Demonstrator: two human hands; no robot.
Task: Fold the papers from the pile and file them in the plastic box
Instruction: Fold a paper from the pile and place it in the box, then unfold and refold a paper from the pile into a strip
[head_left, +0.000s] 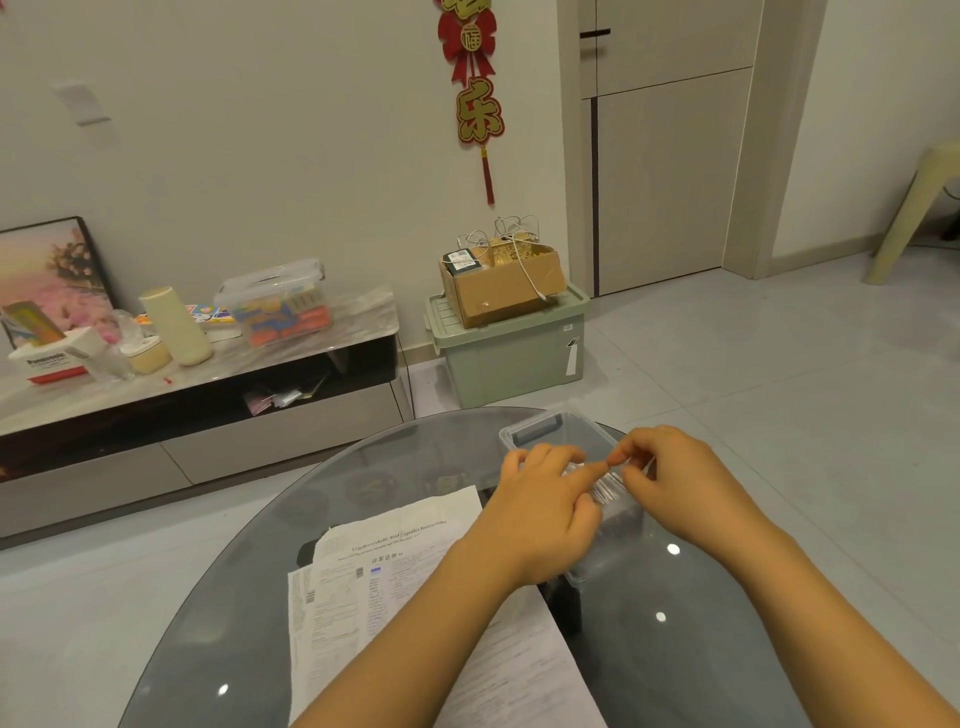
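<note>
A clear plastic box (535, 428) with a grey handle stands on the round glass table (701, 623). Folded papers (613, 491) stand on edge inside it, between my two hands. My left hand (545, 504) lies over the box with its fingers fairly straight, the index fingertip touching the tops of the folded papers. My right hand (675, 478) is curled above the box's right side, thumb and index pinching the papers' upper edge. The pile of printed papers (395, 561) lies flat on the table to the left, partly hidden under my left forearm.
Beyond the table stands a low TV cabinet (208, 405) with a lidded plastic container, a cup and boxes on top. A green storage bin (514, 353) carrying a cardboard box sits by the wall. A plastic stool (914, 218) stands at the far right.
</note>
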